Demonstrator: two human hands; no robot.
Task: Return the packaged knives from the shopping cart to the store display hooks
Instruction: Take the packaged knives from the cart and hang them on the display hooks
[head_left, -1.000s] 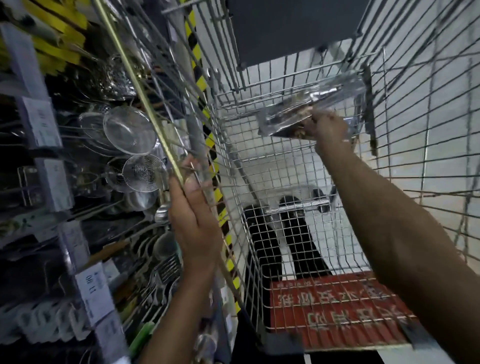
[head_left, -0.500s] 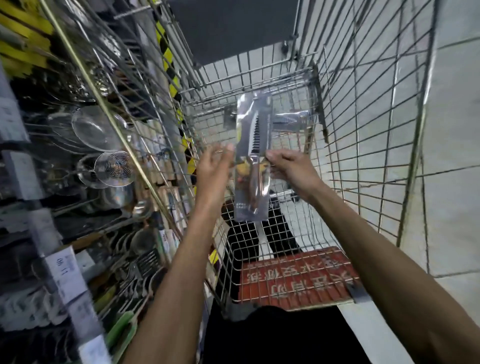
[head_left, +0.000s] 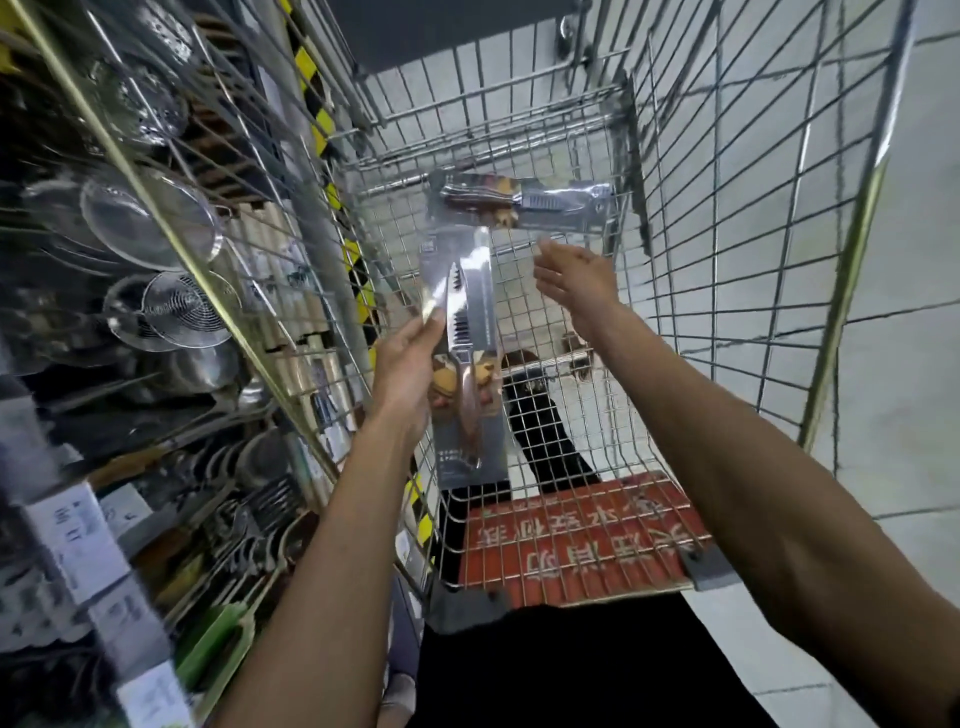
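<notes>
A packaged knife (head_left: 465, 332) in a shiny card pack stands upright over the wire shopping cart (head_left: 737, 218), blade end up. My left hand (head_left: 410, 364) grips its left edge around the middle. My right hand (head_left: 574, 283) hovers to the right of the pack with fingers spread and holds nothing. A second packaged knife (head_left: 524, 205) lies sideways against the cart's far wall, just above my right hand.
The display rack (head_left: 156, 291) on the left holds metal strainers, skimmers and other utensils on hooks, with price tags (head_left: 72, 535) along the shelf edges. A red sign (head_left: 576, 545) covers the cart's near flap. Tiled floor lies to the right.
My right hand lifted the pack out of the cart and passed it to my left hand, which left the cart rim. My right hand has now let go and moved back toward the second pack.
</notes>
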